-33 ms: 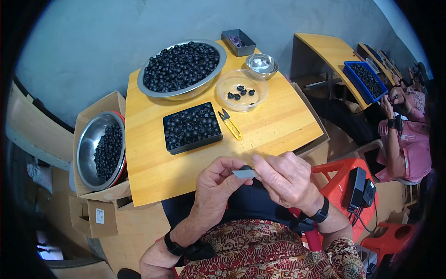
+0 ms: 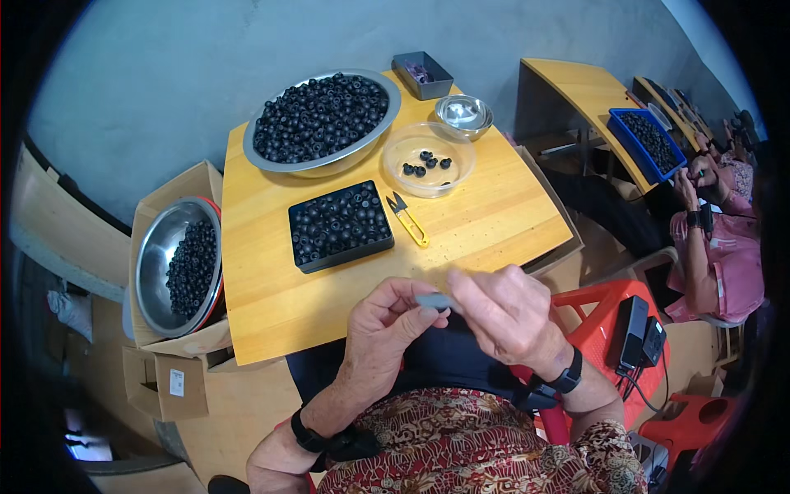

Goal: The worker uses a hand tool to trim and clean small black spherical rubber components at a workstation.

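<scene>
My left hand (image 2: 378,325) is closed at the near table edge, thumb and forefinger pinched. The small black part between them is mostly hidden. A thin, flat grey blade-like piece (image 2: 430,302) lies across those fingertips, blurred by motion. My right hand (image 2: 510,317) is closed on its right end, its fingertips smeared. Beyond the hands, a black tray (image 2: 346,258) is full of small, round, hollow black parts (image 2: 341,221). Yellow-handled thread snips (image 2: 416,232) lie right of it. A clear plastic bowl (image 2: 469,156) behind them holds several loose black parts.
On the wooden table (image 2: 263,305), a large heaped steel bowl (image 2: 393,99), a small metal bowl (image 2: 463,114) and a grey box (image 2: 439,86) stand farther back. Another bowl (image 2: 152,263) sits in a carton at left. A red stool (image 2: 609,300) stands at right; a person works beyond.
The grey blade-like piece has tilted and turned its face over my left fingertips, covering the black part. My right hand has shifted slightly, its fingers now blurred. My left hand stays put.
</scene>
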Tool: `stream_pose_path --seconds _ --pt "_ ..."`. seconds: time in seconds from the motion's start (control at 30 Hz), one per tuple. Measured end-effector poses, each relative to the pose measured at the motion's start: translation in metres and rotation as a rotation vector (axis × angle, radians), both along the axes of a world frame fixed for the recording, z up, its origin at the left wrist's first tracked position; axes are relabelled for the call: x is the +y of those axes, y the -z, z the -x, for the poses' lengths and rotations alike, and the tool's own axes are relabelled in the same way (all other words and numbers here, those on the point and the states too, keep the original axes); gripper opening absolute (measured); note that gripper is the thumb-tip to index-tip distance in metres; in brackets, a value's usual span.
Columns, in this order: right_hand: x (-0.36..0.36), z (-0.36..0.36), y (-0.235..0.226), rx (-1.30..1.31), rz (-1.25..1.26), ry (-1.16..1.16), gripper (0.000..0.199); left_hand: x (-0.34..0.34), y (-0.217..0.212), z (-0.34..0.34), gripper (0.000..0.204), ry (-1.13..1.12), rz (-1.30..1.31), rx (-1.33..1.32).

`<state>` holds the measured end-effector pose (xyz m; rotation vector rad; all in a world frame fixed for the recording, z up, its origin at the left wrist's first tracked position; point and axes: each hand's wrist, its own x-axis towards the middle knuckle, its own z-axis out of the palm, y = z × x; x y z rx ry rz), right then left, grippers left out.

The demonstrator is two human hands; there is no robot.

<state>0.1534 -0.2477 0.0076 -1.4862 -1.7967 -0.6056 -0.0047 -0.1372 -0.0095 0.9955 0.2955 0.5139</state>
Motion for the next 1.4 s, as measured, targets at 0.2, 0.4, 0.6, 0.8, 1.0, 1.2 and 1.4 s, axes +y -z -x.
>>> stream_pose_path --seconds 0.2,0.4,0.6,0.8,1.0,1.2,1.4 --pt "-0.004 -0.003 0.001 0.229 -0.013 -0.007 0.04 0.005 0.004 0.002 0.02 -0.005 0.085 -0.021" --pt "0.001 0.01 -0.005 0.302 0.02 -0.108 0.041 0.0 0.008 -0.001 0.02 0.049 0.25 -0.07" --pt "-0.001 0.01 -0.002 0.244 0.032 -0.1 0.047 0.001 0.007 0.001 0.017 0.087 0.293 -0.046" --pt "0.003 0.012 -0.001 0.245 0.05 -0.094 0.044 0.002 0.012 0.001 0.019 0.099 0.289 -0.065" --pt "0.004 0.007 -0.001 0.371 0.084 -0.12 0.035 0.003 0.001 -0.001 0.015 0.121 0.291 0.035" --pt "0.006 0.007 0.001 0.614 0.165 -0.177 0.025 0.007 0.013 0.001 0.019 0.128 0.294 0.05" --pt "0.003 0.009 0.004 0.651 0.138 -0.167 0.024 0.005 0.012 0.001 0.019 0.125 0.334 0.047"
